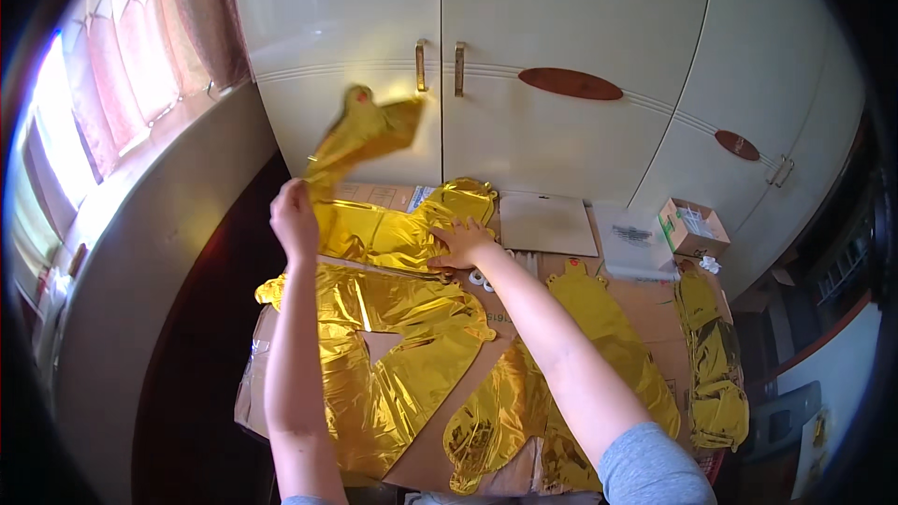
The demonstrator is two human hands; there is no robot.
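Pinched in the fingers of my left hand is a flat, gold foil balloon, its free end raised and blurred before the cabinet. My right hand lies with fingers spread on gold foil at the table's far side. Whether this foil is one piece with the raised part, I cannot tell. Closer to me, a large uninflated foil balloon with a triangular hole lies flat, partly behind my left forearm. Under and beside my right forearm are more flat gold balloons.
Cardboard covers the table. White tape rolls lie near my right hand. Farther back are a flat beige board, a clear plastic bag and a small open box. Folded gold foil lines the right edge. A white cabinet stands behind.
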